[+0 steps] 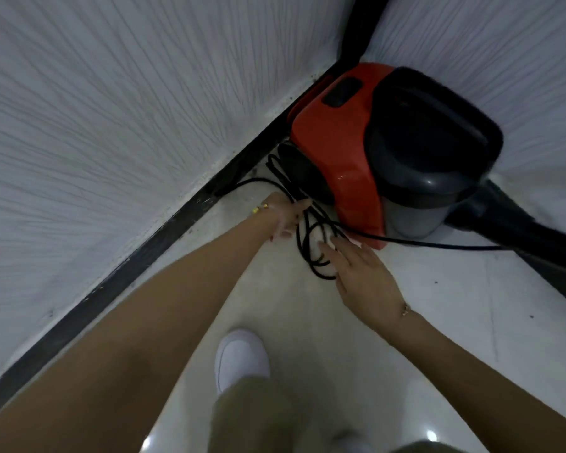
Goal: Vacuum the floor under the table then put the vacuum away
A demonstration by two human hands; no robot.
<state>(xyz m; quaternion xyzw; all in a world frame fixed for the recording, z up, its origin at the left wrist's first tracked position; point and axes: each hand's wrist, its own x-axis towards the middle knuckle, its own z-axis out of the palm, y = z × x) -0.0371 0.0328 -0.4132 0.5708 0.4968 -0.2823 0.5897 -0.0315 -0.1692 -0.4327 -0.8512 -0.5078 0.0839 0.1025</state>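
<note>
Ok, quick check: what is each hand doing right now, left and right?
Left hand: closed around loops of the black power cord.
Right hand: open, fingers spread flat, resting on the cord coil, not gripping it.

Glossy red plastic vac (337, 152), matt black cord (307, 237), shiny tile floor (438, 322), ribbed walls (111, 109)

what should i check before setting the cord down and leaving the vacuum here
1. Vacuum parked in the wall corner: ok.
2. Cord gathered in loops: ok, left hand holds the bundle.
3. Whole cord coiled: not ok, one strand trails right across the floor.
4. Right hand gripping the cord: not ok, it lies open on the loops.
5. Plug out of the socket: cannot tell, neither is visible.
6. Hose stowed: cannot tell, it runs out of view.
</note>
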